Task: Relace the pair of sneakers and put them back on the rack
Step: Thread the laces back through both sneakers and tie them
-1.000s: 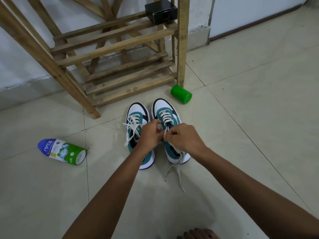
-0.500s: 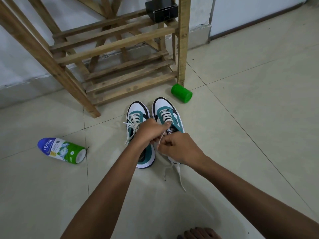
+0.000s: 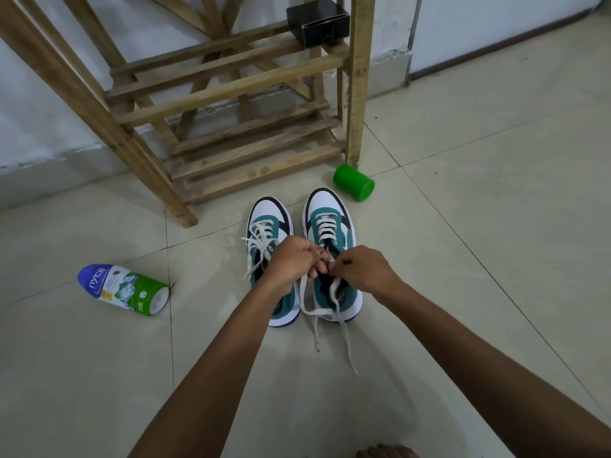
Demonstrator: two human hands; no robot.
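Two white, teal and black sneakers stand side by side on the tiled floor, toes toward the wooden rack [image 3: 231,90]. The left sneaker [image 3: 267,223] has its white lace tied loosely. Over the right sneaker [image 3: 325,213], my left hand [image 3: 292,261] and my right hand [image 3: 362,267] each pinch a part of its white lace [image 3: 344,328] near the top eyelets. The lace's two loose ends trail down over the heel onto the floor. My hands hide the sneaker's upper eyelets.
A green cylinder [image 3: 353,186] lies by the rack's right post. A blue, white and green bottle [image 3: 124,289] lies on the floor to the left. A black box [image 3: 317,21] sits on the rack's upper shelf. My toes [image 3: 383,452] show at the bottom edge.
My hands have moved slightly apart over the right sneaker, and the lace ends now hang in a wider loop behind the heel.
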